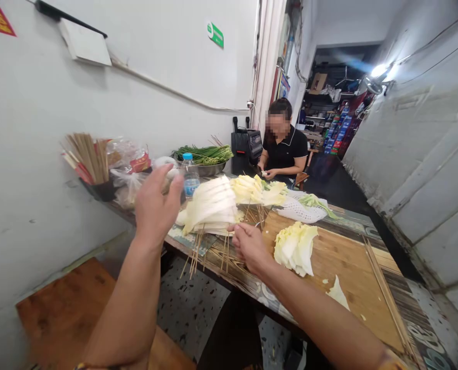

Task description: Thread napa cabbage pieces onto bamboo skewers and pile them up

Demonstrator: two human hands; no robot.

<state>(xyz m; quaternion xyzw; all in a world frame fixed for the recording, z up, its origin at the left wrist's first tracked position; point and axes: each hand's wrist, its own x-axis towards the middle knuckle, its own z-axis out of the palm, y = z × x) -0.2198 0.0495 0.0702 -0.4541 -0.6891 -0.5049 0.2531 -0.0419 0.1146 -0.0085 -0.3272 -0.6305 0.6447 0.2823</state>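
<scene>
My left hand (pixel 157 205) is raised at the left of the pile, thumb and fingers apart, with nothing in it. My right hand (pixel 250 246) is closed in a pinch at the near right edge of the pile, apparently on the end of a thin bamboo skewer; the fingertips partly hide it. Between the hands lies a stack of white cabbage leaves (pixel 211 200), with several bamboo skewers (pixel 195 254) sticking out over the table's near edge. Right of my right hand, loose cut cabbage leaves (pixel 296 246) lie on a wooden cutting board (pixel 340 257).
Behind the stack are yellow skewered leaves (pixel 248 189), a water bottle (pixel 190 177) and a bowl of greens (pixel 209 167). A holder of sticks (pixel 88 159) stands left. A white basket (pixel 301 208) lies beyond the board. A person (pixel 285 149) sits at the far end.
</scene>
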